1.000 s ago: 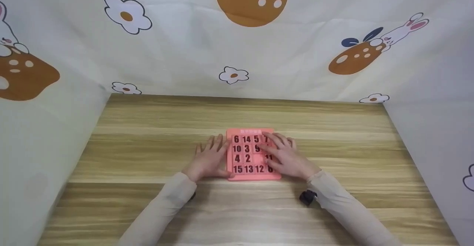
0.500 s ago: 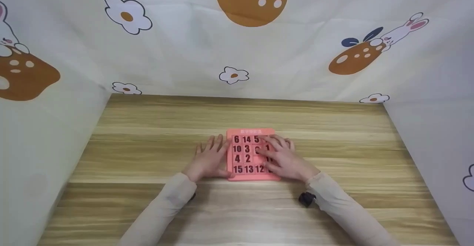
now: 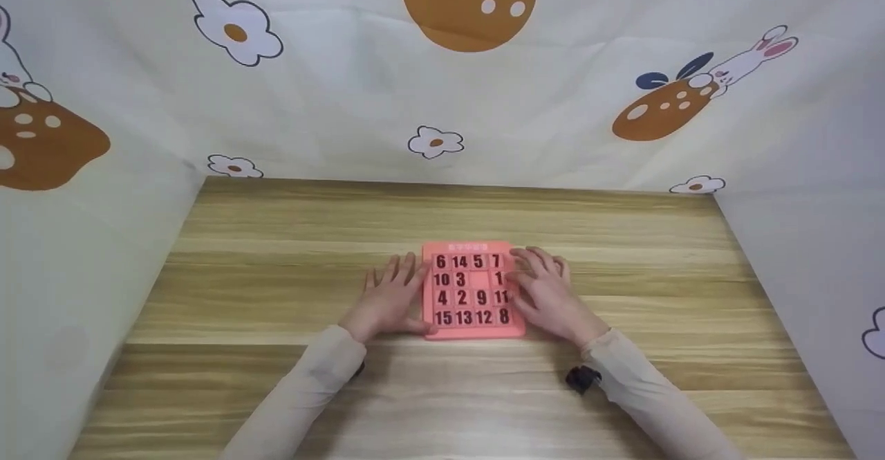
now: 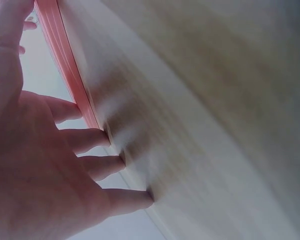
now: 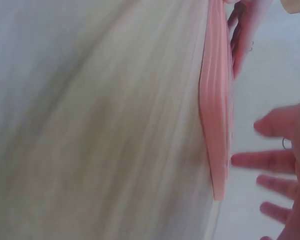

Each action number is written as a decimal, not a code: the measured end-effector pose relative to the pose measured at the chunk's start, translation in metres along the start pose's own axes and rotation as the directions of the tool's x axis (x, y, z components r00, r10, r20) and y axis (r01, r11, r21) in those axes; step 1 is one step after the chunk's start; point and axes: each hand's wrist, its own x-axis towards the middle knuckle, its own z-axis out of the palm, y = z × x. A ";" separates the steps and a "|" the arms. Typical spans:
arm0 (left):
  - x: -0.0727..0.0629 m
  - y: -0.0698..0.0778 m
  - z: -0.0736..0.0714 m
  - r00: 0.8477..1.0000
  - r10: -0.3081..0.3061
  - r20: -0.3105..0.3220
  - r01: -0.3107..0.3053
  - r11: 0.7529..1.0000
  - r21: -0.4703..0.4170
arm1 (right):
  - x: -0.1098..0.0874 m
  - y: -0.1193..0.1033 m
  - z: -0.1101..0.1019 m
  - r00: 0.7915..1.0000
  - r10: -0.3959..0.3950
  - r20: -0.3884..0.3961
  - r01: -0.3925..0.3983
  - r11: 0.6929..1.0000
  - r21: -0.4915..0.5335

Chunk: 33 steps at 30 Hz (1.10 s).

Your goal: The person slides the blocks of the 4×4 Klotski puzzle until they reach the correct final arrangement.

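Observation:
A pink number slide puzzle point(image 3: 477, 333) lies flat on the table, with black numbers on its square tiles. Its gap sits in the second row, third column, above the 9 tile point(image 3: 482, 298). My left hand point(image 3: 388, 301) rests at the puzzle's left side, thumb at the lower left corner. In the left wrist view its index finger touches the pink edge point(image 4: 65, 55), and other fingertips stand on the wood. By the right edge, my right hand point(image 3: 552, 299) has loosely bent fingers near the 7, 1 and 11 tiles. The right wrist view shows those fingers point(image 5: 262, 161) apart, holding nothing.
The wood-grain table point(image 3: 290, 225) extends around the puzzle. Pale cloth walls point(image 3: 332, 100) printed with flowers and rabbits enclose its back and sides. A dark wrist device point(image 3: 583, 379) sits below the right sleeve.
The 9 tile has slid down one row into the gap, leaving a gap where it was. My right hand has drawn back right from over the tiles. The left hand stays in place.

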 end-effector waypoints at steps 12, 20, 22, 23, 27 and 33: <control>0.001 0.000 0.002 1.000 0.019 -0.017 -0.019 1.000 -0.006 | 0.002 0.003 0.003 0.991 -0.059 0.116 0.040 0.987 0.157; 0.000 -0.001 0.001 1.000 0.010 -0.016 -0.010 1.000 -0.014 | -0.002 0.009 -0.001 0.993 -0.091 0.077 0.075 0.978 0.195; 0.000 0.000 0.001 1.000 0.007 -0.015 -0.008 1.000 -0.021 | -0.002 0.009 -0.001 0.996 -0.042 0.075 0.029 0.987 0.157; 0.000 0.000 0.001 1.000 0.005 -0.013 -0.005 1.000 -0.024 | -0.002 0.008 -0.001 0.997 -0.021 0.075 0.010 0.990 0.138; 0.000 0.001 0.001 1.000 0.002 -0.008 -0.002 1.000 -0.024 | -0.002 0.009 0.001 0.997 -0.034 0.064 0.027 0.995 0.097; -0.001 0.002 0.000 1.000 -0.004 0.001 0.004 1.000 -0.017 | -0.004 0.012 0.000 0.991 -0.122 0.051 0.114 0.984 0.133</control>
